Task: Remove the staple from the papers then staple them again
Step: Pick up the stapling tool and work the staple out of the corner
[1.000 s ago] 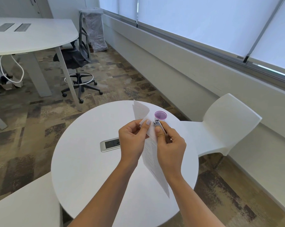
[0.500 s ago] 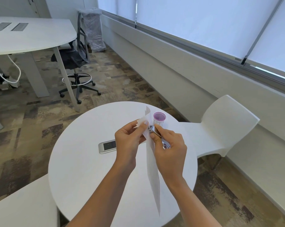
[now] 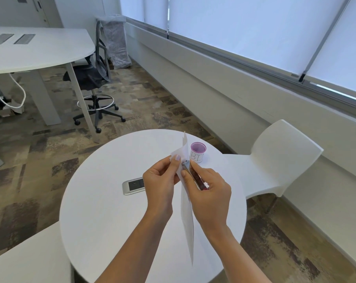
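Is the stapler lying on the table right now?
No, the stapler is up off the table, gripped in the right hand against the papers.

Both hands (image 3: 185, 186) raised, grips pinched.

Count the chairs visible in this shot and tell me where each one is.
3: a white chair right of the round table, a black office chair under the far desk, and a white seat edge at bottom left. Others may sit outside the view.
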A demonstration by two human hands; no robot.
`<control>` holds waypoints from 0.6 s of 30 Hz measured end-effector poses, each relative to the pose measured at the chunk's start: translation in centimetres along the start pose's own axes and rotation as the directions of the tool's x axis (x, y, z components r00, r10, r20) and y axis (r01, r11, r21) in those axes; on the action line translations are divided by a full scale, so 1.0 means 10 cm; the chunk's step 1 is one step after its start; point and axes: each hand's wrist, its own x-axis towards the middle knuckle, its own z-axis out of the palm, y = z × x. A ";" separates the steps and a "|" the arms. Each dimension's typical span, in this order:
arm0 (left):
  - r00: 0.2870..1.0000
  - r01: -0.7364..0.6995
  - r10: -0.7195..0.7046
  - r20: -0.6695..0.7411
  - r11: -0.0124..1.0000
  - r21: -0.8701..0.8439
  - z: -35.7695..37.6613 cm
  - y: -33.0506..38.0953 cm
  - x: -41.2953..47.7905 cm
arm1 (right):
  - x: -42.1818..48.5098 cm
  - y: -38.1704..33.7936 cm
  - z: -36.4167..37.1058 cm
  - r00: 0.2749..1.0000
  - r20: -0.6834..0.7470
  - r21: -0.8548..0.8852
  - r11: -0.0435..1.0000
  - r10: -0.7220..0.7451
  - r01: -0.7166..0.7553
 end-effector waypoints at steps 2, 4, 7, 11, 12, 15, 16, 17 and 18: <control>1.000 -0.005 0.005 -0.014 1.000 0.021 0.00 -0.01 0.01 | -0.01 0.00 -0.01 1.000 0.004 0.007 1.000 0.015 -0.015; 1.000 -0.003 0.003 -0.011 1.000 0.020 0.00 -0.02 0.00 | -0.02 0.00 -0.02 0.999 0.005 0.010 0.999 0.031 -0.031; 1.000 0.003 -0.003 -0.010 1.000 0.006 0.00 -0.02 -0.01 | -0.04 0.00 -0.04 0.999 0.003 0.008 0.999 0.044 -0.044; 1.000 -0.007 0.007 -0.004 1.000 0.012 -0.01 -0.03 -0.02 | -0.05 -0.01 -0.06 0.999 0.006 0.015 0.999 0.051 -0.051; 1.000 -0.008 0.008 -0.004 1.000 0.016 -0.01 -0.03 -0.03 | -0.05 -0.01 -0.06 0.998 0.008 0.017 0.998 0.055 -0.055; 1.000 -0.014 0.014 0.001 0.999 0.037 -0.01 -0.03 -0.05 | -0.05 -0.01 -0.08 0.998 0.015 0.024 0.998 0.066 -0.066; 1.000 -0.020 0.020 0.002 0.999 0.048 0.00 -0.03 -0.06 | -0.05 -0.01 -0.09 0.998 0.018 0.028 0.997 0.067 -0.068; 1.000 -0.027 0.027 0.001 0.998 0.061 0.00 -0.04 -0.06 | -0.04 -0.02 -0.09 0.998 0.021 0.034 0.997 0.067 -0.068; 0.999 -0.037 0.037 0.001 0.997 0.074 0.00 -0.04 -0.07 | -0.04 -0.03 -0.10 0.997 0.024 0.041 0.997 0.069 -0.070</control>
